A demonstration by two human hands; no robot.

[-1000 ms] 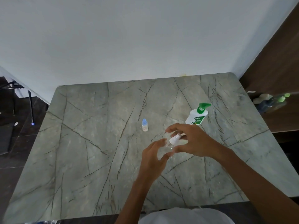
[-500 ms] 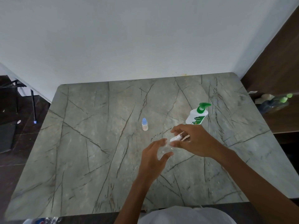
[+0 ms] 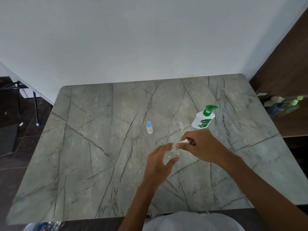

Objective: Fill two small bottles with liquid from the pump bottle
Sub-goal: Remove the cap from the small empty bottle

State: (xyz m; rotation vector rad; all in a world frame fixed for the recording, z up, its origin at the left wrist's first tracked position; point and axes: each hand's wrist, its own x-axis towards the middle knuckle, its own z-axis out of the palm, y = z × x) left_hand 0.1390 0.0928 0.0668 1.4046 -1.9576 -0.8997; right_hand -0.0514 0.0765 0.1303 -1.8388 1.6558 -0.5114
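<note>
A pale wall [image 3: 150, 39] backs the grey-green, dark-veined stone bench [image 3: 83, 147]. Dark wood panelling [image 3: 286, 64] rises to the right of the pump bottle [image 3: 203, 120], which stands on the bench, and dark floor [image 3: 10, 172] lies far to its left. Just nearer than the pump bottle, the right grip [image 3: 203, 147] pinches a white cap [image 3: 184, 141]. The left grip [image 3: 158, 164] curls round a clear small bottle [image 3: 171, 155] beneath that cap. A blue-capped small bottle [image 3: 149, 127] stands upright left of the pump bottle, untouched.
</note>
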